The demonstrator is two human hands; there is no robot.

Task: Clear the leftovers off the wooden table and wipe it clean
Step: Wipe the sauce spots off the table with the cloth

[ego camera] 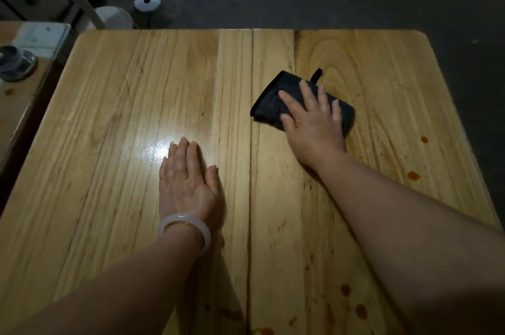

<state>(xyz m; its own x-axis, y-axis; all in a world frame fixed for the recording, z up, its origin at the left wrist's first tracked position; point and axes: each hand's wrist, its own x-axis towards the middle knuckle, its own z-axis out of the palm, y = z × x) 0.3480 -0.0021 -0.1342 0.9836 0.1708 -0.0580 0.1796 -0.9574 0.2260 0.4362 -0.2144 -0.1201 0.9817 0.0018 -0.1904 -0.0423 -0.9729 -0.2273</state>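
On wooden table (109,116), right hand (311,121) (flat) atop dark cloth (269,101)

**Both hands flat, palms down**

The left hand (188,181) lies palm down on the wooden table (109,88). Its fingers (183,151) are straight, held close together and pointing away from the body, with the thumb (211,176) alongside on the right. A pale bangle (185,231) circles the left wrist. The bare left forearm (123,288) comes in from the lower left.

The right forearm (410,220), also bare, reaches further forward from the lower right, angled toward the middle. The right hand (311,118) presses palm down on a dark cloth (269,101), its fingers straight and spread and its thumb out to the left. The two hands are well apart.
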